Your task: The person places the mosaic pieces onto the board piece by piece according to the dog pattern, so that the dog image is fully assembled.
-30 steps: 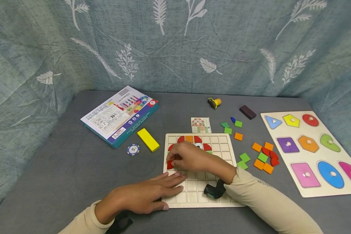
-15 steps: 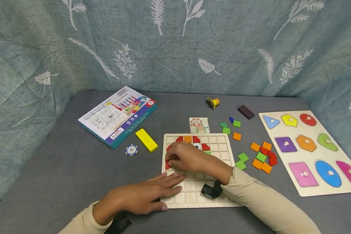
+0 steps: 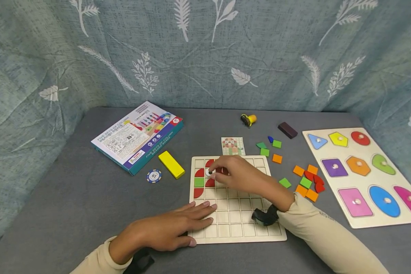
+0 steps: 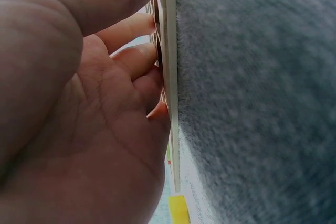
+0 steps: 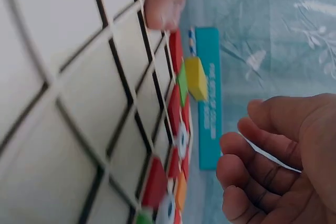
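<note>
From where I'm standing, the person's left hand [image 3: 171,230] lies flat with fingers spread over the near left corner of a wooden grid board [image 3: 236,230], thumb at its edge, gripping nothing. The right hand [image 3: 241,174] hovers over the far part of that board, thumb and forefinger above a white eye tile [image 3: 207,173]. Its fingers are loosely bent with space between them, holding nothing, and from its wrist they look clear of the board.

The board sits on the grey table [image 3: 89,198]. In its cells left of the right hand are a green square tile [image 3: 199,182] and several red quarter-round tiles [image 3: 198,193]; more pieces are hidden by the hand. A small picture card [image 3: 232,144] lies just beyond the board's far edge.

To the right are loose orange square tiles [image 3: 277,158], green ones and red curved pieces [image 3: 319,187], then a shape puzzle board [image 3: 361,183] with knobs. On the left, a yellow block [image 3: 171,164] lies between a poker chip marked 10 [image 3: 154,176] and a box of column beads [image 3: 137,137]. A dark brown block [image 3: 287,130] lies farther back.
</note>
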The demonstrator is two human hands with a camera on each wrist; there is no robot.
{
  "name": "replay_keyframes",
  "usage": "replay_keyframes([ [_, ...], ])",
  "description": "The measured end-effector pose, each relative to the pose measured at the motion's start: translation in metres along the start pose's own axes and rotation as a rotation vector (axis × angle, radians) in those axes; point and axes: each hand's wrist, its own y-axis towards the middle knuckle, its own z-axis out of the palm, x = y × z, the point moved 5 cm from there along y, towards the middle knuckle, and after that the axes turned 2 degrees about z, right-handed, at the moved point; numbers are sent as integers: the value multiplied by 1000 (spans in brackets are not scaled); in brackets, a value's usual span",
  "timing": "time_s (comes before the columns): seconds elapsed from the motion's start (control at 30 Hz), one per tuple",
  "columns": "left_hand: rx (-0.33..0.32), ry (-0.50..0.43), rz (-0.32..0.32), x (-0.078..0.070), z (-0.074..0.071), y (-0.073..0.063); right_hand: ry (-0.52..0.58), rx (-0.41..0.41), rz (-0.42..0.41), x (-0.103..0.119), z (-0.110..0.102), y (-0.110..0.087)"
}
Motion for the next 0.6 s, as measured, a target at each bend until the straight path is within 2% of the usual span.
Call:
replay_keyframes([
  [0.2,9,-8,-23,1,0,-1,46,-37,68,-13,-16,-16],
  [0.33,15,-15,-39,2,1,-1,51,-56,81,-18,-22,-23],
  [0.6,10,-8,-17,2,1,0,76,-49,117,-29,-31,-38],
])
